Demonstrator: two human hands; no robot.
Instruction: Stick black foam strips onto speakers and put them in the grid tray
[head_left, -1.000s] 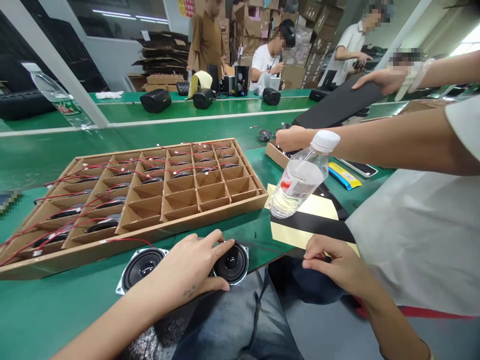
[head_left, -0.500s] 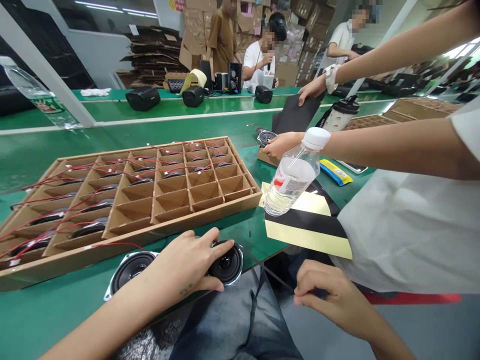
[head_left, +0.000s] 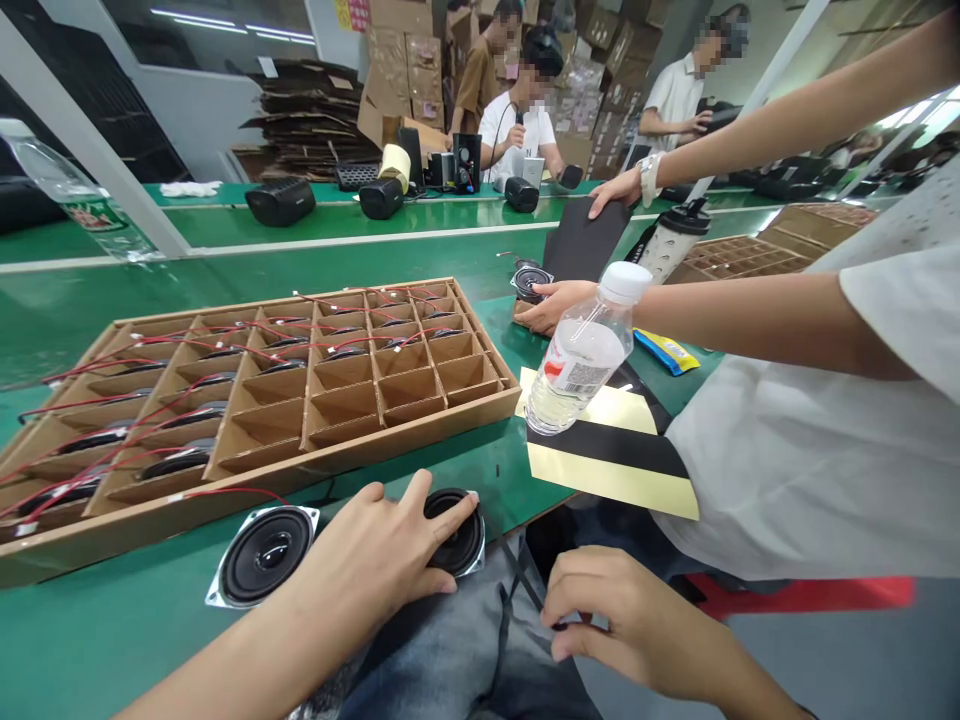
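My left hand lies across a round black speaker driver in a silver frame, its fingers and thumb on either side. To the left of that hand, a second speaker driver sits face up on the green bench. Behind both stands a cardboard divider tray holding several drivers with red wires. My right hand hangs curled over my jeans, off the bench edge. I see nothing in it, and a thin dark cord runs just beside its fingertips.
A person's arms reach across on the right, one hand on a speaker driver, the other on a black sheet. A water bottle stands on a yellow-and-black adhesive sheet. Beyond lie a tumbler and a conveyor with black speakers.
My right hand has moved left and lower, nearer the cord. My left hand has eased back, showing more of the driver beneath it. The co-worker's upper hand has come down onto the black sheet.
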